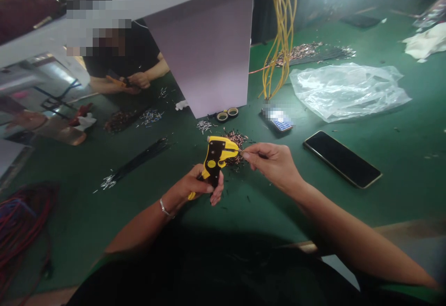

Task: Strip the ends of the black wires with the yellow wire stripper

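My left hand [200,183] is wrapped round the handles of a yellow and black wire stripper [216,155], whose jaws point to the right. My right hand [270,159] is closed in a pinch right at the jaws, on a thin wire [241,152] that is mostly hidden by the fingertips. Behind and below the tool's nose lies a pile of short dark wire pieces with bare copper ends [237,138]. To the left, a bundle of black wires [139,159] with pale tips lies on the green table [167,132].
A black phone [343,159], a lit phone [278,119], a clear plastic bag [348,90] and tape rolls [227,113] lie beyond my hands. Yellow wires [280,32] hang beside a white panel [212,50]. Red cables [24,227] lie left. Across the table, a co-worker's hands [137,82] hold an orange-handled tool.
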Motion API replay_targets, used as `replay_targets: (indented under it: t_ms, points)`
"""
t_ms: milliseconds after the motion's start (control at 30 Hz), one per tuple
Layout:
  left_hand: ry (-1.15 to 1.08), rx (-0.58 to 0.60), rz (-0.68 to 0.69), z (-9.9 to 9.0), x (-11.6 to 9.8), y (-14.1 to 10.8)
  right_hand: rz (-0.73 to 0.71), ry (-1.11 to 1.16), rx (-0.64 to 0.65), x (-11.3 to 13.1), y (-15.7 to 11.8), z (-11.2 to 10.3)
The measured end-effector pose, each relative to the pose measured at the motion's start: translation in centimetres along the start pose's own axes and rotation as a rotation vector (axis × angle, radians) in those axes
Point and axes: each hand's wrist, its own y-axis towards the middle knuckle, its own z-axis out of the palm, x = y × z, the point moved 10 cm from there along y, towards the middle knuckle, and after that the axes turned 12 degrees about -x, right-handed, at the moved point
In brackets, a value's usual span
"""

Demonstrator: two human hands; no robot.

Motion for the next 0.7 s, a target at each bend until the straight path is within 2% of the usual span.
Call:
replay_targets:
  t_ms: [367, 533, 700]
  points:
    - [0.006, -0.119, 0.045, -0.2, -0.2, -0.2, 0.071, 0.109, 0.009, -0.7, 0.1, 0.2]
    - [0.022, -0.208, 0.108, -1.2, -0.7, -0.3, 0.151, 0.182, 0.035, -1.4, 0.0, 0.6]
    - [-0.001, -0.160, 0.079, -1.0, -0.8, -0.2, 0.171, 0.204, 0.030, -1.8, 0.0, 0.7]
